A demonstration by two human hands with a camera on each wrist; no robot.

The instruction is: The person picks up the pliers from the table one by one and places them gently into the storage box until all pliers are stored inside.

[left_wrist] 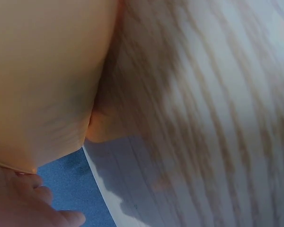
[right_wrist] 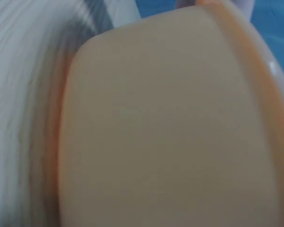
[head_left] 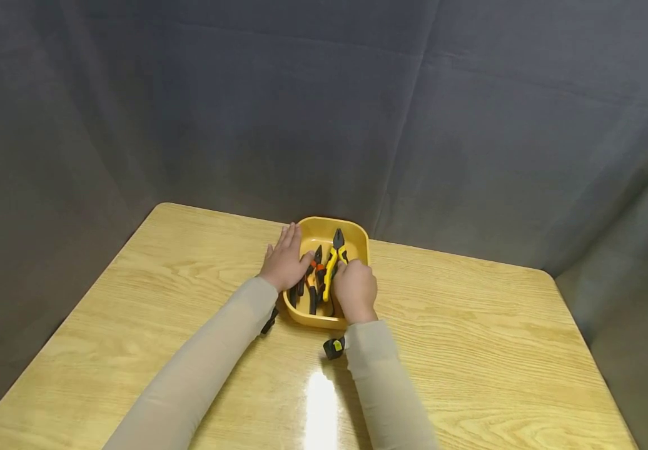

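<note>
A yellow plastic bin [head_left: 314, 321] with rounded corners stands at the table's back edge. My left hand [head_left: 286, 265] rests over its left rim, fingers straight and pointing away; in the left wrist view those fingers [left_wrist: 23, 198] appear at the rim. On the bin's right side, my right hand [head_left: 356, 289] has its fingers curled around the right handle of yellow-and-black pliers [head_left: 329, 275]. Their dark jaws point to the back, and the gripped handle is mostly hidden. Left of them lie orange-and-black pliers [head_left: 312, 290], with other dark handles partly under the left hand.
The wooden table [head_left: 470, 350] extends on both sides of the bin. Grey curtains [head_left: 301, 112] hang behind and beside it. A dark wrist camera [head_left: 333, 347] sticks out from the right sleeve, low over the tabletop. The bin's outer wall [right_wrist: 161, 123] fills the right wrist view.
</note>
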